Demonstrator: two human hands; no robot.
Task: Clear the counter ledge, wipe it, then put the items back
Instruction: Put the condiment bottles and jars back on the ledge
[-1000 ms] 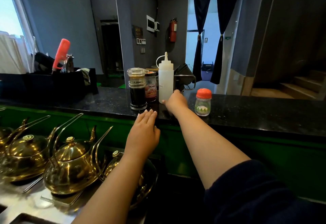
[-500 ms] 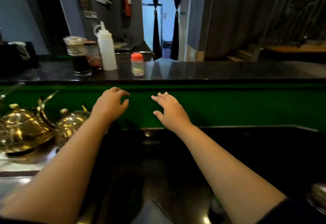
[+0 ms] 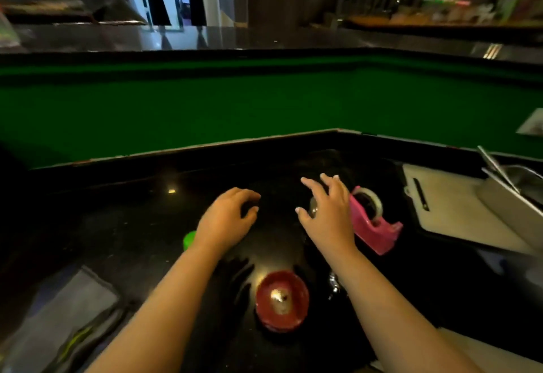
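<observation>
Both hands empty: left hand (image 3: 224,222) loosely curled, right hand (image 3: 330,214) spread, pink tape dispenser (image 3: 374,225) just beside its fingers (image 3: 310,184). Judged: clearing step; next move calls for a grasp.

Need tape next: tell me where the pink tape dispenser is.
Head view: the pink tape dispenser sits on the black counter, immediately right of the right hand.

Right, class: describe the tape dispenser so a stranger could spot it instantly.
Start at the black counter below the green wall. Just right of the right hand sits the tape dispenser, left of a white board. It is the only pink thing, carrying a tape roll.
</observation>
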